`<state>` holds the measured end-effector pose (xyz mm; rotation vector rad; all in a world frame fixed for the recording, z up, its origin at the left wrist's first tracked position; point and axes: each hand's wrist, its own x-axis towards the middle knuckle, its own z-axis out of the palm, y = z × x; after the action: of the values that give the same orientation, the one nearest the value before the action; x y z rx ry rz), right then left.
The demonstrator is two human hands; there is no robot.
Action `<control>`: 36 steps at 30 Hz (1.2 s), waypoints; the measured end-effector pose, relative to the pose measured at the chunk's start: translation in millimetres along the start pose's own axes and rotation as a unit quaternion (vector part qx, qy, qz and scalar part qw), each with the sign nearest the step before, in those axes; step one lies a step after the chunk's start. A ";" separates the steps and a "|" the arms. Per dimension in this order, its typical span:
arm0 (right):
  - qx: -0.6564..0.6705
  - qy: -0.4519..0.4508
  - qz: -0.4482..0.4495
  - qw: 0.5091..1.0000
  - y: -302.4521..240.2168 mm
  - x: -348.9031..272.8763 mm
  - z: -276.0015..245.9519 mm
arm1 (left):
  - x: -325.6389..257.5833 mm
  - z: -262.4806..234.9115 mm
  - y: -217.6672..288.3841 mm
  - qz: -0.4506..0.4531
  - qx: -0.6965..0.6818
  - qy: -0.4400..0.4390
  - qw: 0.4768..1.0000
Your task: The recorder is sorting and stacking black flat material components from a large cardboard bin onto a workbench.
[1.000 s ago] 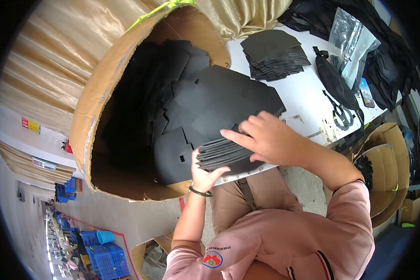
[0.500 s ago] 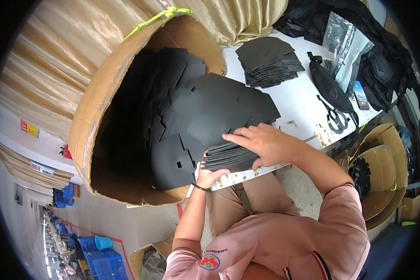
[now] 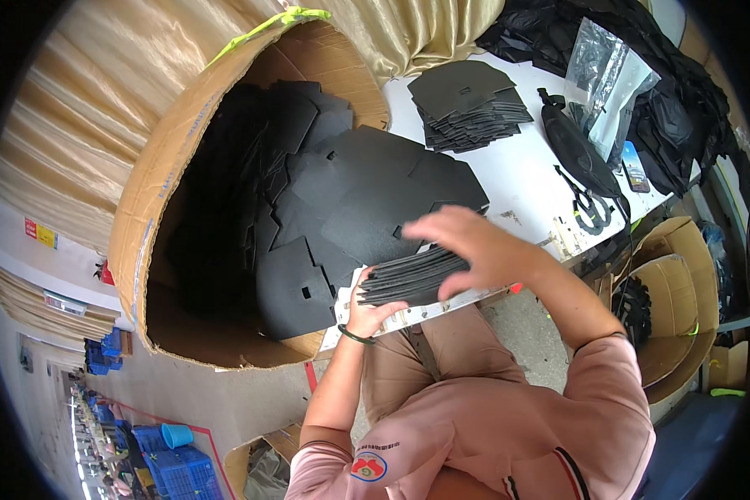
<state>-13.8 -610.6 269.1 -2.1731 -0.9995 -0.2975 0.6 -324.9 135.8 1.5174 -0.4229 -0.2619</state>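
Note:
My left hand [image 3: 370,310] grips the left end of a stack of black foam sheets [image 3: 412,279] at the table's near edge, its thumb along the near side. Just right of and above that stack, my right hand [image 3: 458,246] is spread, thumb and fingers apart, holding nothing. Behind both hands lies a heap of cut black sheets [image 3: 367,187] with angular edges and small square holes, spilling out of a large cardboard box [image 3: 171,158] lying on its side. A neater pile of black sheets [image 3: 467,96] sits farther back on the white table [image 3: 517,179].
Black-handled scissors [image 3: 590,208], a black pouch [image 3: 579,150], a clear plastic bag [image 3: 608,79] and a phone [image 3: 635,167] lie at the table's right. Dark fabric [image 3: 683,108] is heaped beyond. An open cardboard box [image 3: 671,308] stands below on the right.
My right hand has lifted off the right end of the stack and opened wider. My left hand keeps its hold. The whole view has shifted slightly.

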 end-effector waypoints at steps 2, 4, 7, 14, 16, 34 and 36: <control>0.117 0.118 0.087 0.982 27.6 -13.5 -4.0 | -6.0 -8.6 -6.2 -0.014 -0.046 0.058 0.997; 0.184 0.170 0.134 0.959 54.9 -39.7 -3.6 | -5.6 -3.3 5.5 0.012 -0.221 0.087 0.971; 0.363 0.184 0.192 0.893 95.8 -64.7 31.5 | -4.5 -9.1 3.3 0.030 -0.246 0.096 0.964; 0.418 0.113 0.221 0.874 91.0 -70.7 79.8 | -5.2 -6.4 -10.9 0.010 -0.017 0.049 0.999; 0.451 0.212 0.183 0.848 100.6 -76.6 91.6 | -1.8 0.0 -9.3 0.008 -0.036 0.062 0.997; -0.116 0.058 0.118 0.985 14.7 -51.0 12.2 | -10.3 12.7 -11.2 0.030 0.064 0.044 0.997; -0.089 0.108 0.123 0.982 14.1 -56.7 14.5 | -8.3 17.3 -13.2 0.002 -0.032 0.053 0.998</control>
<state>-42.8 -639.1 224.7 -2.3360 -0.5948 -0.5083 -13.0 -337.7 121.8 1.4595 -0.3307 -0.1883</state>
